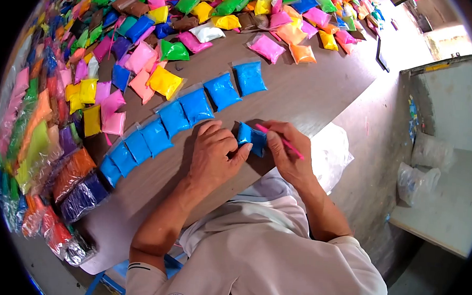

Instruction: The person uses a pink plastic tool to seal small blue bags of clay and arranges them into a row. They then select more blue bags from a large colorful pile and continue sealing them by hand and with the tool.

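Note:
My left hand rests on the brown table and pinches the left edge of a small blue packet. My right hand grips the same packet's right side and also holds a thin pink stick that points down to the right. Just beyond my hands a curved row of several matching blue packets lies flat, running from the table's near left to a packet at the far end.
Heaps of small bags in pink, yellow, green, orange and blue cover the left and far parts of the table. Bundled bags lie at the near left edge. A clear plastic bag hangs at the right edge. A grey bench stands right.

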A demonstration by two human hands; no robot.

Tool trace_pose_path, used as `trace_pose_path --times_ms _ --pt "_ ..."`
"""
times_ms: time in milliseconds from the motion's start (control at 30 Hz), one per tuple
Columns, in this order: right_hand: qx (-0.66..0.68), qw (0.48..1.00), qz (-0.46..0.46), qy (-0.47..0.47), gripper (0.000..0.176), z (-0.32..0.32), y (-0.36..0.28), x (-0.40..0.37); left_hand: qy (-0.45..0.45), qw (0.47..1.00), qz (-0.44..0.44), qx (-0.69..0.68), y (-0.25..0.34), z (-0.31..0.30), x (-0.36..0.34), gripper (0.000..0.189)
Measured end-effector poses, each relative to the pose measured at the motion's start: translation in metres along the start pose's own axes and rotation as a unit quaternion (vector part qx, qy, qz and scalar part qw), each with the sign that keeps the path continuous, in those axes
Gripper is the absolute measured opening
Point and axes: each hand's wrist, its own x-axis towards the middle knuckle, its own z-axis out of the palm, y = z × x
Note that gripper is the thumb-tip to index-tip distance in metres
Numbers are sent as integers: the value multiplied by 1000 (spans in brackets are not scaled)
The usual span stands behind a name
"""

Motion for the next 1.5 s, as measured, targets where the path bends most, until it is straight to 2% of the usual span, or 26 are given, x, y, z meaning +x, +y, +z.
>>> trace_pose_path --times_ms 100,133,167,233,433,733,833,1033,1133,1233,1267,1367,1400,1500 --pt "107 971 216 8 12 -3 -20 -9 -4 1000 3 22 3 -1 0 32" --pt "82 983 161 21 13 5 -16 -14 -6 1000 4 27 3 -1 0 32" --pt "95 982 165 3 12 11 -13 -18 -7 999 6 31 3 -1 1 31" --pt "17 996 84 15 9 17 -13 -18 -7 1000 8 25 4 -2 3 32" --pt "-68 994 -84 -4 8 13 6 -9 -9 1000 6 12 1 -4 2 35" --pt "-16 993 -81 -83 11 -3 14 -2 -6 1000 -3 6 -1 -5 3 38" --pt "9 998 -23 -57 10 -1 10 -11 -8 1000 0 24 4 -3 3 37" --pt "-137 980 -130 -55 17 10 1 -3 4 999 15 33 5 -1 4 33" --pt "-113 992 -52 13 21 12 17 -4 10 999 21 37 6 -1 3 33" --pt "-5 998 65 25 22 12 8 -8 16 999 16 32 6 1 2 33" --pt "-36 996 -7 80 24 17 8 -9 15 999 12 29 5 1 1 33" --pt "-136 981 -126 50 24 19 -13 -10 8 999 12 34 4 2 0 33" --pt "-155 979 -129 31 25 25 -4 -16 9 999 11 31 4 2 0 33" --pt "-222 968 -85 86 25 3 22 -20 10 1000 12 27 5 2 2 33"
